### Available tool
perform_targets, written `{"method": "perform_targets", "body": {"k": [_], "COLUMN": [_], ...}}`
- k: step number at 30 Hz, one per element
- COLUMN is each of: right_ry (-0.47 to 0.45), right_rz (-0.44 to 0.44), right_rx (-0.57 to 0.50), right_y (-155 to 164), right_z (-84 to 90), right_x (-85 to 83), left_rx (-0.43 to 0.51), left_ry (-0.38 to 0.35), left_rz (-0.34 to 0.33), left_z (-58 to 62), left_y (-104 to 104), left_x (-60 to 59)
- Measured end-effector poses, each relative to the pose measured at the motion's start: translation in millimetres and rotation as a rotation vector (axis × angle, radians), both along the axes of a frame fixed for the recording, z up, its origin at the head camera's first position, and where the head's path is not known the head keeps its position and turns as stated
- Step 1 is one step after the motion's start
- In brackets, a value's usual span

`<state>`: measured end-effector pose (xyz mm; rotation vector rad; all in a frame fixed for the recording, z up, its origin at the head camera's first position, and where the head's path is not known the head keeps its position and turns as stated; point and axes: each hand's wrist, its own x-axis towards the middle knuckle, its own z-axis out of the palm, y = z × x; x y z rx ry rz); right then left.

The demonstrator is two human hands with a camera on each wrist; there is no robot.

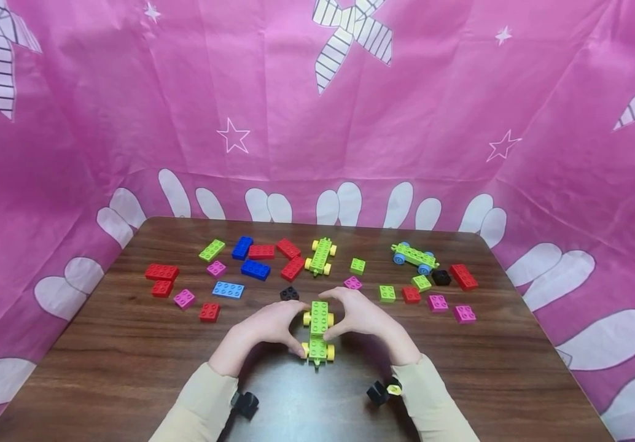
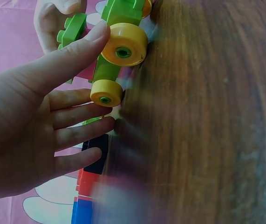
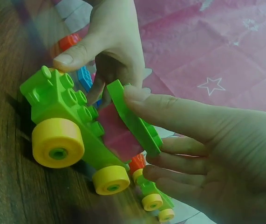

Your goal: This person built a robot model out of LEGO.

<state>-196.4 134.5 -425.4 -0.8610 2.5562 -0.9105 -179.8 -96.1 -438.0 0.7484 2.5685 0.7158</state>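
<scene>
Pinching the green wheeled car [image 1: 318, 331] between both hands, your left hand [image 1: 264, 328] and right hand [image 1: 363, 318] are flanking it on the table [image 1: 129, 356], its long axis running away from you toward the scattered bricks [image 1: 251, 261].

Play or craft corner set up indoors, dark wooden table [image 1: 129, 368] in the lower frame, pink star-printed cloth backdrop [image 1: 129, 123] filling the upper frame, toy bricks [image 1: 262, 258] scattered at centre

Glossy plastic car [image 1: 318, 332]; wood-grain table [image 1: 129, 344]
</scene>
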Motion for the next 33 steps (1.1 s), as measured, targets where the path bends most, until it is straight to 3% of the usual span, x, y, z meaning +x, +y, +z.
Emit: {"method": "perform_targets", "body": {"k": [11,24,33], "right_ry": [-0.020,-0.009,-0.010], "right_rz": [0.005,0.013,0.022], "right_rx": [0.000,-0.001,-0.005], "right_y": [2,5,4], "right_z": [-1.1,-2.3,-2.8], "right_x": [-1.5,-2.1,-2.3], "left_rx": [0.080,0.112,0.136], "left_ry": [-0.008,0.058,0.065], "left_rz": [-0.016,0.176,0.252], "left_z": [9.3,28.9,28.5], "left_y": [-16,-68,-94], "left_x": [-3.8,-9.0,-11.7]}}
